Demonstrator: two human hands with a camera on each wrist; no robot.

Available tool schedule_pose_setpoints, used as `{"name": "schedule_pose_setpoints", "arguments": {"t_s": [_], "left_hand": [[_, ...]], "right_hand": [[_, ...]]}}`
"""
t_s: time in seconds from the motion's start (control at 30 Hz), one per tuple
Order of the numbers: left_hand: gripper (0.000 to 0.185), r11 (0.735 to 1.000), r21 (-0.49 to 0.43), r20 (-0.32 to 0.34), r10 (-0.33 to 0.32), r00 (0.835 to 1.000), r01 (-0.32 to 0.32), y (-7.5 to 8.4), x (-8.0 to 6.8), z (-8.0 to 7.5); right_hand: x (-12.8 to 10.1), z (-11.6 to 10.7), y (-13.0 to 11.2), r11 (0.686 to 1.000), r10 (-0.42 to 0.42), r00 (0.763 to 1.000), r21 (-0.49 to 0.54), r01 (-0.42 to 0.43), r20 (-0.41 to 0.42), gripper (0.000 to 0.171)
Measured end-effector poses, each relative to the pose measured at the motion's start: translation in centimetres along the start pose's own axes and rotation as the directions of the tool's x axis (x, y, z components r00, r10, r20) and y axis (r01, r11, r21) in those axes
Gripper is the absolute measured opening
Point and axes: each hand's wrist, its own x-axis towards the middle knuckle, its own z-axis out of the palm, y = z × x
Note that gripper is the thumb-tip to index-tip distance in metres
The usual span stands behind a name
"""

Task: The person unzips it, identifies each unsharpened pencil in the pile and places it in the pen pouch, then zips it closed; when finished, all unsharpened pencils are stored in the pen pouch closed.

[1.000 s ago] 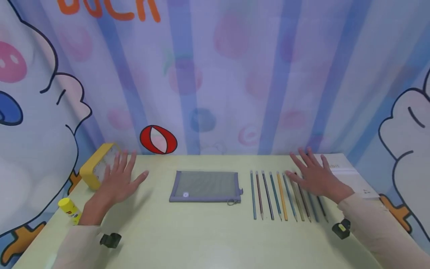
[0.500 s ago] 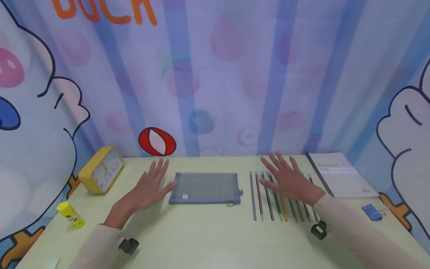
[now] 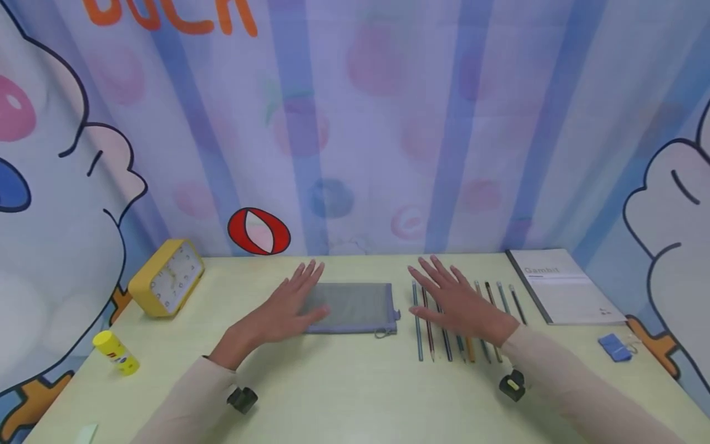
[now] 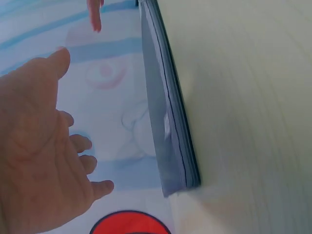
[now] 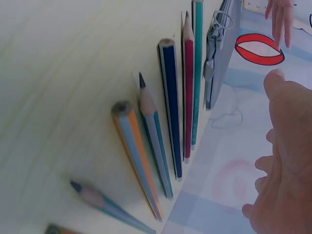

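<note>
Grey mesh pouch (image 3: pixel 355 305) with purple trim on pale yellow-green table (image 3: pixel 355 394); pencils (image 3: pixel 444 320) teal, red, navy, orange, brown, black; yellow clock (image 3: pixel 165 279); yellow glue stick (image 3: pixel 116 353); white notebook (image 3: pixel 566 285); blue-and-lilac striped curtain (image 3: pixel 388 123).

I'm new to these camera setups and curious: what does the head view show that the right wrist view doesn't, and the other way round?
Only the head view shows the left hand over the mesh pouch, the yellow clock, the glue stick, the notebook and the blue eraser. Only the right wrist view shows the pencils' sharpened tips and flat ends close up. Both show the right hand, open, the pencils and the mesh pouch.
</note>
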Motion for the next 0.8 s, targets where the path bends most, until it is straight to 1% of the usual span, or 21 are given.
{"name": "schedule_pose_setpoints", "arguments": {"t_s": [0.17, 0.33, 0.5, 0.53, 0.6, 0.67, 0.73, 0.8], "left_hand": [[0.089, 0.998, -0.020, 0.025, 0.058, 0.998, -0.057, 1.0, 0.7, 0.7], [0.092, 0.994, -0.023, 0.034, 0.109, 0.993, -0.109, 2.1, 1.3, 0.8], [0.092, 0.989, -0.010, 0.056, 0.149, 0.987, -0.148, 3.6, 1.9, 1.2], [0.091, 0.989, -0.002, 0.061, 0.146, 0.987, -0.146, 3.9, 2.0, 1.4], [0.086, 0.989, 0.006, 0.061, 0.145, 0.988, -0.146, 4.6, 2.1, 1.8], [0.077, 0.990, 0.020, 0.051, 0.141, 0.989, -0.142, 5.2, 2.2, 2.2], [0.068, 0.990, 0.035, 0.038, 0.134, 0.990, -0.136, 5.7, 2.4, 2.8], [0.058, 0.987, 0.066, 0.022, 0.145, 0.989, -0.147, 6.1, 2.7, 3.5]], "right_hand": [[0.5, 0.3, -0.8, 0.999, -0.025, 1.000, 0.035, 0.024, 0.007, 0.084], [0.7, 0.7, -1.2, 0.996, -0.069, 0.997, 0.059, 0.068, 0.019, 0.086], [0.9, 0.6, -1.6, 0.982, -0.148, 0.988, 0.129, 0.141, 0.045, 0.096], [0.9, 0.5, -1.7, 0.976, -0.173, 0.984, 0.142, 0.164, 0.051, 0.096], [1.0, 0.5, -1.8, 0.966, -0.229, 0.971, 0.141, 0.219, 0.064, 0.091], [1.2, 0.5, -2.0, 0.955, -0.280, 0.957, 0.120, 0.270, 0.078, 0.081], [1.4, 0.7, -2.2, 0.949, -0.312, 0.946, 0.083, 0.305, 0.093, 0.069], [1.7, 0.8, -2.4, 0.944, -0.328, 0.938, 0.054, 0.324, 0.109, 0.059]]}}
